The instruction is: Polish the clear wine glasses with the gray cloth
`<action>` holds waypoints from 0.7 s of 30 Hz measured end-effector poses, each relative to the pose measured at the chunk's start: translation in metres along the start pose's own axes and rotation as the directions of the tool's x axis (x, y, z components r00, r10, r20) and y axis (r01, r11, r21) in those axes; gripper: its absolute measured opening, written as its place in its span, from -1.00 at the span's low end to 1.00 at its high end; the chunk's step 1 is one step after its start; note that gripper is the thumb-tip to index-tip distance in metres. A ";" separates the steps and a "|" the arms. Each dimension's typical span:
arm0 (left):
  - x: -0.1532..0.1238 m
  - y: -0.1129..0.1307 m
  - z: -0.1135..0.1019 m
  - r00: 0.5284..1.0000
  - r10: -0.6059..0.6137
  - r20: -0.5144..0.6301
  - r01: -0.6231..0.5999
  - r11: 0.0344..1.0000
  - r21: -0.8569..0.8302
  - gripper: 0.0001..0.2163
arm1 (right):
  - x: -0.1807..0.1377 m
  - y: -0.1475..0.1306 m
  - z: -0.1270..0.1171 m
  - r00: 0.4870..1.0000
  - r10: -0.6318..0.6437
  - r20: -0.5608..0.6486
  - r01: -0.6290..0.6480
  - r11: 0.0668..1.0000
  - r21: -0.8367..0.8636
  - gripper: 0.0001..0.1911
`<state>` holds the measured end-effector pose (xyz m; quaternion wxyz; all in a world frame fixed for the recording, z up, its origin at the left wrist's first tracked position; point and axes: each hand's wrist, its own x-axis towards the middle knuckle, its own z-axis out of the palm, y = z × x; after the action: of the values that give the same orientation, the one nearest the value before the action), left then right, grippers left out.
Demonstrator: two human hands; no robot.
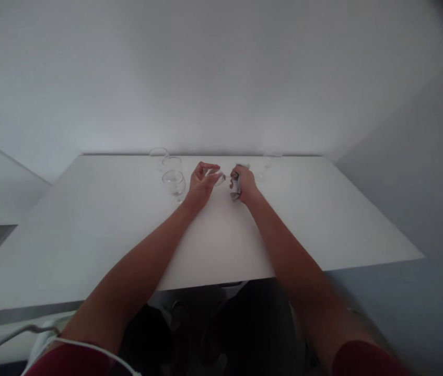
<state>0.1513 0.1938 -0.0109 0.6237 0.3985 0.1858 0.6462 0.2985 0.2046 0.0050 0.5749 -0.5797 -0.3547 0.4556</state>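
In the head view my left hand (201,184) is closed around the bowl of a clear stemmed glass (220,180), which lies tilted on its side above the table. Its stem points toward my right hand (245,180). That hand grips a crumpled grey-and-white cloth (234,189) with dark and reddish marks. The cloth is at the stem end and hides the glass's foot. Just left of my left hand stands a clear wine glass (174,183), upright, with two more glasses behind it. Another faint clear glass (271,159) stands beyond my right hand.
The white table (217,245) runs up to a pale wall (221,78) right behind the glasses. Its front edge lies below my forearms. A white cable (92,347) crosses near my left sleeve at the lower left.
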 end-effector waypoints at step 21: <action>0.011 -0.010 -0.011 0.981 -0.028 -0.190 0.033 0.999 0.025 -0.70 | 0.001 0.030 0.009 0.876 -0.462 -0.140 0.399 0.856 -0.328 -0.72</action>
<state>0.1504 0.2085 -0.0223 0.6073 0.3411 0.2596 0.6689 0.2865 0.2060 -0.0242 0.6063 -0.6080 -0.4748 0.1930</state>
